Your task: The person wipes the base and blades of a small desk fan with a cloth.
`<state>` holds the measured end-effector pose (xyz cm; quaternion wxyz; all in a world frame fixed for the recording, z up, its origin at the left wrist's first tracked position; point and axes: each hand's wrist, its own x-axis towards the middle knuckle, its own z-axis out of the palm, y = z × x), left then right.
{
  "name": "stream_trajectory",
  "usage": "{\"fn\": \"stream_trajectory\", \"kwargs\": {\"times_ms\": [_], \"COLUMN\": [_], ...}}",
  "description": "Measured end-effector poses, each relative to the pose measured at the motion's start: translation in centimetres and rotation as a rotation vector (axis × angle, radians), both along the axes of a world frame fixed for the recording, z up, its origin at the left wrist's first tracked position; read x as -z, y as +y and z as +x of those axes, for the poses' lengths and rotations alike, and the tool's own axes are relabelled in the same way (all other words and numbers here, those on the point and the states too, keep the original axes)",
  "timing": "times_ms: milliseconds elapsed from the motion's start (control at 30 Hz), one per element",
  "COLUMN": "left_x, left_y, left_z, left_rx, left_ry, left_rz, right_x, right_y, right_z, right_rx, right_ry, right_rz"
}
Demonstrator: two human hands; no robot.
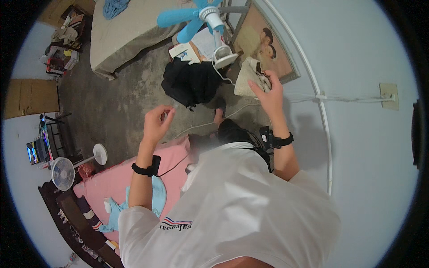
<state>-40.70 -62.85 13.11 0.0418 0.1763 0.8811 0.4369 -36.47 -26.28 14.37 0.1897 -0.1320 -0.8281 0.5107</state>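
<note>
At the upper right, my right hand (270, 93) is shut on a bunched beige cloth item (244, 80), perhaps a bag, with dark folds showing at its top. My left hand (157, 122) hovers over the floor with its fingers loosely curled and a gap inside; nothing is seen in it. Between and beyond my hands lies a black cloth item (192, 82), possibly a garment or bag. Behind it are papers and a booklet (187, 53). A small fan with blue blades (210, 16) stands over these, its white base (224, 57) near the beige item.
A white cable (197, 126) crosses the concrete floor (110, 100). A framed picture (254, 33) leans against the right wall, below a wall plate (388, 96). A covered bed (124, 30) is ahead. Left stand a pink bed (110, 177) and a white pedestal fan (63, 173).
</note>
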Motion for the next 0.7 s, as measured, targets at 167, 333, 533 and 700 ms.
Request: {"fn": "stream_trajectory", "kwargs": {"times_ms": [167,333,533,700], "left_x": [4.3,4.5,7.2,10.4], "left_y": [2.1,4.9,7.6,9.5], "left_z": [-4.0,-8.4,-14.2,-16.9], "left_rx": [-0.015,0.033,-0.023,0.058], "left_ry": [-0.034,-0.090,0.017,-0.073], "left_rz": [-0.091,-0.253,-0.348,-0.452], "right_x": [0.3,0.3,2.1,3.6], "right_y": [3.2,5.6,7.5,9.1], "right_z": [-5.8,-11.8,-17.9,-20.0], "right_rx": [-0.066,-0.070,-0.127,-0.149], "right_ry": [0.064,0.114,0.143,0.130], "right_rz": [-0.024,-0.046,-0.167,-0.242]}}
